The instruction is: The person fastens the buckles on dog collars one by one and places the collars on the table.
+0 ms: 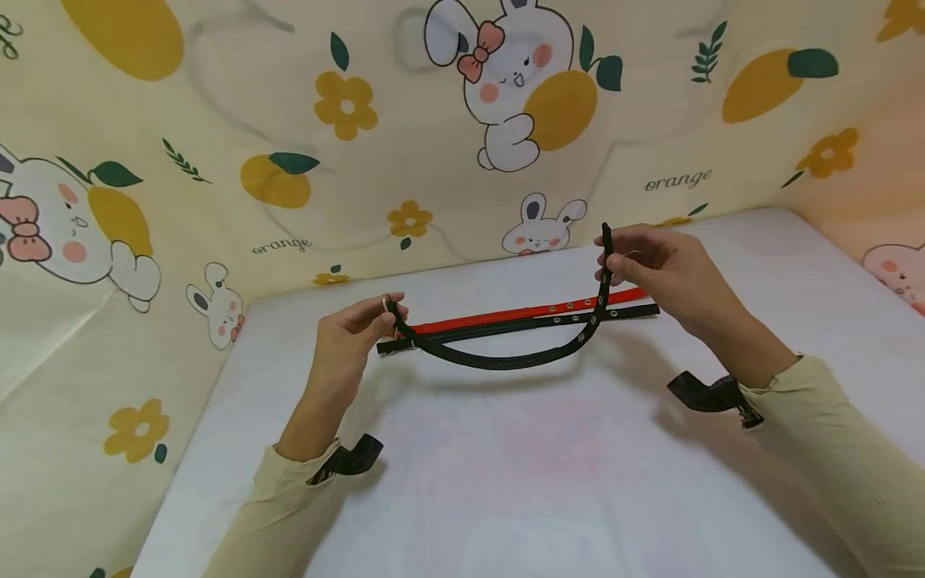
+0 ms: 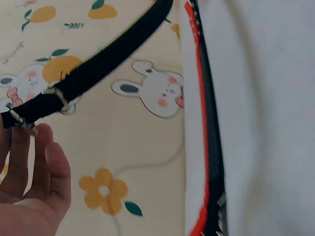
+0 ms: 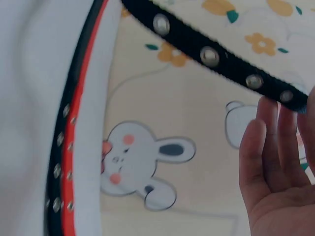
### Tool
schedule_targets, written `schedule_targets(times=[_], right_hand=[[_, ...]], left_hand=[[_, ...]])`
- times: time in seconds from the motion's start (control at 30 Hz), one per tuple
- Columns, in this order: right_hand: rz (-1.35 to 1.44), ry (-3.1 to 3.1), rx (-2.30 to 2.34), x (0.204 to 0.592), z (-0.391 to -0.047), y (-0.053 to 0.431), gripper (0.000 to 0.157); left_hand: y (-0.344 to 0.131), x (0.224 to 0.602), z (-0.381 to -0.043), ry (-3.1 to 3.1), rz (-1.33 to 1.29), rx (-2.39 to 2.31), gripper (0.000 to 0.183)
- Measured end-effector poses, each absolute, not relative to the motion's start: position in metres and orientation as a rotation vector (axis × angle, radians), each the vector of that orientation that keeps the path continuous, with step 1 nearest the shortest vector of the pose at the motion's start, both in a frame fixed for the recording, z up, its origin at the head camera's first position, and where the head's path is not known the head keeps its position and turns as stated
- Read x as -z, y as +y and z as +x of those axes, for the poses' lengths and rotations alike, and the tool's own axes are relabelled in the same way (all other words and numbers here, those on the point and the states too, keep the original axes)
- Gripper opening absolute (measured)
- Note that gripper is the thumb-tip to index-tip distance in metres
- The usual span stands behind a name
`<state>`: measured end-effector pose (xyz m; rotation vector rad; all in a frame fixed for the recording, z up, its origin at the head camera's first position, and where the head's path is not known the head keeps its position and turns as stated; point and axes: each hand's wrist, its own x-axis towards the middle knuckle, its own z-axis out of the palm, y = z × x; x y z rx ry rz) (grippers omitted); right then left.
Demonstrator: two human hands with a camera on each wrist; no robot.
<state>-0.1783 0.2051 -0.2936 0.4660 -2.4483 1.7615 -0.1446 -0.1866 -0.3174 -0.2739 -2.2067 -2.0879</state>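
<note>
A black buckle collar [image 1: 499, 363] hangs in a downward curve between the two hands, above the table. The left hand [image 1: 345, 341] pinches its buckle end; a metal buckle [image 2: 19, 118] and a loop show at those fingertips in the left wrist view. At the other end, the right hand [image 1: 668, 277] pinches the tip between thumb and fingers, with a short bit standing up above them. Metal eyelets [image 3: 209, 56] run along this part. Behind the curve, a red collar [image 1: 480, 317] and a second black collar [image 1: 499, 327] lie side by side on the table.
The white table [image 1: 499, 490] has its far edge against a hanging cloth [image 1: 448, 160] printed with rabbits and oranges, which also stands along the left side. Black curved mounts [image 1: 354, 457] are strapped at both wrists, by the sleeve cuffs.
</note>
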Motion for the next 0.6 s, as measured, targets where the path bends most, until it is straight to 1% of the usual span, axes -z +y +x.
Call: schedule_targets(times=[0.13,0.3,0.37,0.47,0.6], right_hand=[[0.499,-2.388,-1.787,0.286,-0.178,0.197,0.030],[0.683,-2.271,-1.910,0.281,-0.181,0.182,0.030],[0.721,-2.250,-1.933,0.280,-0.181,0.176,0.030],[0.709,-2.301,-1.837,0.278,-0.178,0.166,0.030],[0.667,-2.416,-1.639,0.276,-0.176,0.156,0.030]], left_hand=[[-0.172,0.310,-0.149,-2.138,-0.332,2.107,0.037],[-0.159,0.303,-0.152,-2.148,-0.430,1.986,0.034],[-0.157,0.302,-0.153,-2.182,-0.461,1.904,0.029],[-0.155,0.304,-0.152,-2.228,-0.489,1.782,0.024],[-0.154,0.305,-0.152,-2.249,-0.515,1.697,0.026]])
